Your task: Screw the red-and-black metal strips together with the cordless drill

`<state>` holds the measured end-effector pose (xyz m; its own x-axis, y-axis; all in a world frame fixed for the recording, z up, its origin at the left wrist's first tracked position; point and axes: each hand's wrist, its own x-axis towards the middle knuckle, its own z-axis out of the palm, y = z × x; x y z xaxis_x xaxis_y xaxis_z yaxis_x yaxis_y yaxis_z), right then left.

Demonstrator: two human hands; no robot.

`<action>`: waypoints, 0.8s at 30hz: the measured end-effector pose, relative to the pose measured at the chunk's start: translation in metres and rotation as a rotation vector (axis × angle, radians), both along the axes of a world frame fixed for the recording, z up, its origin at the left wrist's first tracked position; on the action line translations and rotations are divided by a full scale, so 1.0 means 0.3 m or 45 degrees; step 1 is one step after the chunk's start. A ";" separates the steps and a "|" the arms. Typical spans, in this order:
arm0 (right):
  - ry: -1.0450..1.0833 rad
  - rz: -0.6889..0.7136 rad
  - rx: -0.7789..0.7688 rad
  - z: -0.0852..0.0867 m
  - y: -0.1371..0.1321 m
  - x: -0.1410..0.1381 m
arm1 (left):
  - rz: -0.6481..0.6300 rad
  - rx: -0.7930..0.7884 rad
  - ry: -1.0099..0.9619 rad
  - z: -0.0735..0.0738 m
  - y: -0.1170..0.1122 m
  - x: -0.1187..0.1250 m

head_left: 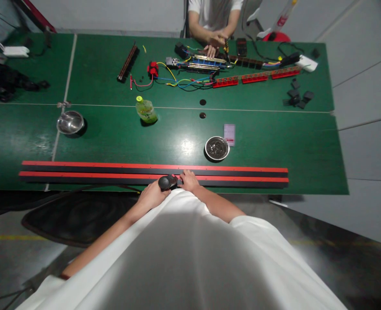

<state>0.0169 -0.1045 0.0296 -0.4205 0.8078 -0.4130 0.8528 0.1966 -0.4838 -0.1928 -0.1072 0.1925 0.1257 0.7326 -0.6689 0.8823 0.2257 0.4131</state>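
Two long bars with red top faces and dark sides lie parallel along the near table edge, the far bar (113,165) and the near bar (90,175). My left hand (152,196) is wrapped round a black power screwdriver (167,183) over the middle of the near bar. Its rounded back end faces up, and its tip is hidden. Just right of the tool, my right hand (190,181) has its fingers bent over the near bar, gripping it. Beyond the bars stands a metal bowl of small dark screws (216,148).
A drink bottle (147,110) and a steel bowl (70,122) stand on the green table (113,142). A pale card (229,134) lies by the screw bowl. Opposite, a co-worker's hands (214,43) handle wired strips (206,63). Black pieces (296,98) lie at right.
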 end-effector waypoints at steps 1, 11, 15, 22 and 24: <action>0.002 -0.001 0.001 0.002 -0.001 0.001 | 0.011 0.001 -0.015 0.001 0.002 0.000; 0.007 0.000 0.030 0.012 -0.004 0.003 | 0.060 0.061 0.014 0.045 -0.011 0.010; 0.015 -0.008 0.026 0.008 -0.005 0.003 | 0.110 0.102 -0.010 0.036 -0.018 0.005; 0.041 -0.006 0.006 -0.004 -0.007 0.005 | 0.081 0.018 0.008 0.034 -0.015 0.019; 0.062 -0.005 0.005 -0.005 -0.006 0.007 | 0.085 0.013 0.008 0.044 -0.011 0.026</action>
<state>0.0190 -0.1063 0.0281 -0.4369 0.8111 -0.3888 0.8290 0.1954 -0.5239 -0.1850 -0.1105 0.2059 0.0724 0.7461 -0.6619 0.8681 0.2796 0.4101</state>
